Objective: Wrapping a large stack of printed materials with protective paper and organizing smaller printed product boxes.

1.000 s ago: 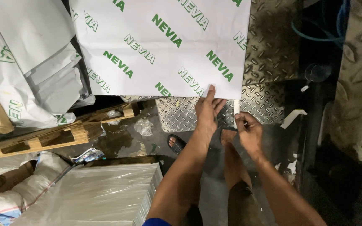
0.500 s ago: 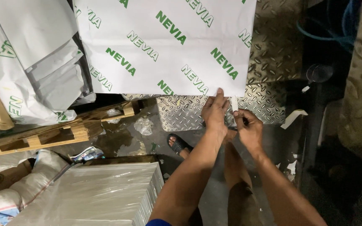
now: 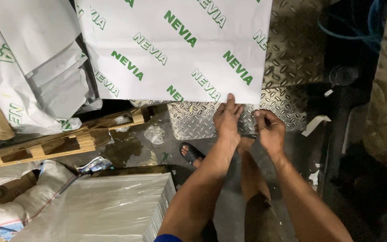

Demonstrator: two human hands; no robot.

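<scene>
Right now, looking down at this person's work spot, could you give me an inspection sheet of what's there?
Surface: metal tread plate, patterned, with a lower step toward the person; wet, dirty floor below.
Job's things: large white printed sheet lying on the plate, its near edge overhanging.
Hands: left hand with fingertips on the sheet's near edge; right hand beside it near the corner, pinching something small and dark that I cannot identify.
Clutter: stack of white sheets wrapped in clear plastic; wooden pallet; loose white wrappers; crumpled plastic scrap; paper strip.
Cables: blue hose, upper right.
Surroundings: sandalled foot on the floor; dark gap at right.
</scene>
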